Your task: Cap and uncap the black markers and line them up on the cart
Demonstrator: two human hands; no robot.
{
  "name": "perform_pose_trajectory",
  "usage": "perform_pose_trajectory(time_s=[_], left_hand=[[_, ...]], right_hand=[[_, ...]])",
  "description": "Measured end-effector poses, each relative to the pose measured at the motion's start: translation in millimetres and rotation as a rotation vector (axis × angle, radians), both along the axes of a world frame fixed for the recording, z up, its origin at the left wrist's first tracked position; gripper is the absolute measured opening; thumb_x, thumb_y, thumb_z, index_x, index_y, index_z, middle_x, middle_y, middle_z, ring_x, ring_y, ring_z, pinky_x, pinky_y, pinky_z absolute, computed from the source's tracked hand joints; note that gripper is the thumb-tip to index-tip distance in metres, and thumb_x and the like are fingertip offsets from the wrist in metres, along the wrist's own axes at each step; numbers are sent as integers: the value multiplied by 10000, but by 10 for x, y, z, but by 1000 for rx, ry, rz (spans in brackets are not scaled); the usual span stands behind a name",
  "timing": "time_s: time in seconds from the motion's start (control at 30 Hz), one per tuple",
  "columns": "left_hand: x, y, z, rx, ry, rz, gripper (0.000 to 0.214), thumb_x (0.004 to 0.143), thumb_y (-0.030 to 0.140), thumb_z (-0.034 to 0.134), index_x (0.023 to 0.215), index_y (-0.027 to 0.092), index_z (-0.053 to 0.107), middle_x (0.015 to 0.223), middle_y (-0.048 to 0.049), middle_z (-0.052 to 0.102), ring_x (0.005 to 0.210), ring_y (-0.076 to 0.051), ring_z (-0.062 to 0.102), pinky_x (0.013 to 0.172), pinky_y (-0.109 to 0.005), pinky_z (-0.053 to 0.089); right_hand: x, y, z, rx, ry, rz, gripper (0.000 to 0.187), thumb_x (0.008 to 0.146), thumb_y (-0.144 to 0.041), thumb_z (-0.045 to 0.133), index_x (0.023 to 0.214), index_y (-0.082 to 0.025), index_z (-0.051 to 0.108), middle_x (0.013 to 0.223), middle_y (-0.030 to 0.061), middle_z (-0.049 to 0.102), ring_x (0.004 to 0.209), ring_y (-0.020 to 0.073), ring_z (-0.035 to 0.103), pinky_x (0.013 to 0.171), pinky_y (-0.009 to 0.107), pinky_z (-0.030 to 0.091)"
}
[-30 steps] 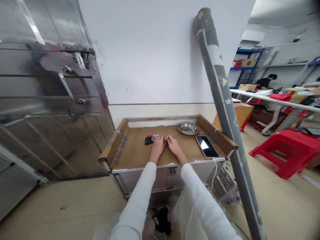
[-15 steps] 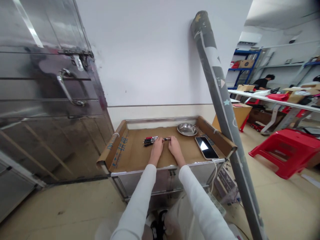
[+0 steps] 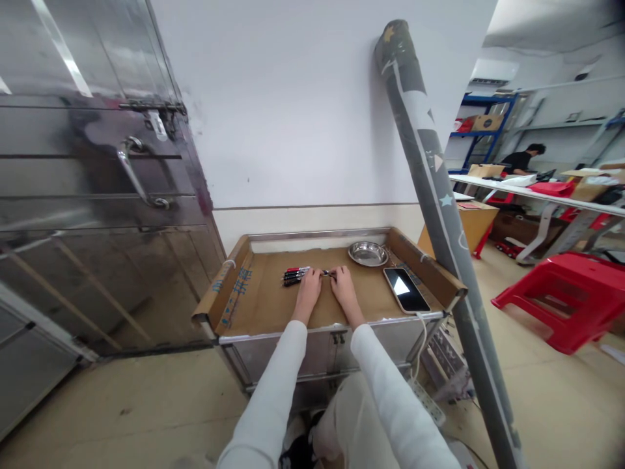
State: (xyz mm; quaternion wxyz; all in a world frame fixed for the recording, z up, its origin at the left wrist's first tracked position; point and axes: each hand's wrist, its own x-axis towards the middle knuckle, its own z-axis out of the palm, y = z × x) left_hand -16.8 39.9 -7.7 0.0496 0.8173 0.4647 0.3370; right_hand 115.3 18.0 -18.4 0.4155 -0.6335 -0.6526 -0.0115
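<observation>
Both of my hands rest on a cardboard-lined metal cart [image 3: 254, 296]. Between the fingertips of my left hand [image 3: 309, 289] and my right hand [image 3: 342, 286] lies a dark pen [image 3: 326, 272], gripped at each end. Just left of my left hand sits a small bunch of black and red pens [image 3: 294, 274] on the cardboard. A round steel dish [image 3: 368, 253] stands at the cart's back right. To the right of my right hand a phone [image 3: 406, 289] lies with its screen lit.
A long grey roll [image 3: 430, 169] leans against the wall at the cart's right corner. A steel door [image 3: 92, 176] with a lever handle fills the left. A red stool [image 3: 561, 299], tables and a seated person [image 3: 522, 158] are at the right.
My hands, close together a second ago, have drawn slightly apart with the pen showing between them. The view shifted a little.
</observation>
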Motion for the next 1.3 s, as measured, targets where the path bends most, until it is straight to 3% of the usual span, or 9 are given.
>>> perform_pose_trajectory(time_s=[0.1,0.33,0.6,0.97,1.17,1.3], left_hand=[[1,-16,6,14,24,22,174,898,94,453,919,174,606,952,-69,585,969,-195,567,938,-374,448],[-11,-53,36,10,62,18,250,890,62,432,1022,175,612,1002,-87,588,1013,-205,565,966,-375,439],[-2,-59,50,7,72,85,219,927,118,399,949,159,613,993,-108,606,984,-217,580,932,-382,456],[-30,-111,40,37,107,137,227,906,93,409,951,141,626,996,-118,627,980,-215,596,935,-381,461],[-25,-152,56,46,139,149,241,891,85,406,963,145,629,1027,-122,620,1014,-226,579,946,-382,451],[-51,-259,88,67,81,278,245,889,87,390,994,139,605,1051,-139,595,1029,-249,557,919,-403,450]], right_hand=[[23,-16,13,-60,-86,-62,162,875,-137,463,928,-162,614,1003,111,611,949,222,541,878,333,422],[4,34,4,-49,-8,67,163,878,-119,450,884,-175,604,948,84,644,915,203,553,857,310,422],[-30,-1,18,-34,38,68,231,879,-75,382,915,-166,591,976,94,629,926,187,558,867,286,435],[-72,-113,165,-154,-219,-164,269,930,-128,382,929,-128,650,1007,161,616,908,224,547,814,326,387],[-81,-121,152,-191,-237,-165,296,936,-131,374,1022,-118,657,1053,165,615,985,241,541,849,340,370],[-83,-133,166,-202,-239,-166,312,934,-126,368,1030,-116,664,1058,173,617,995,242,539,855,340,368]])
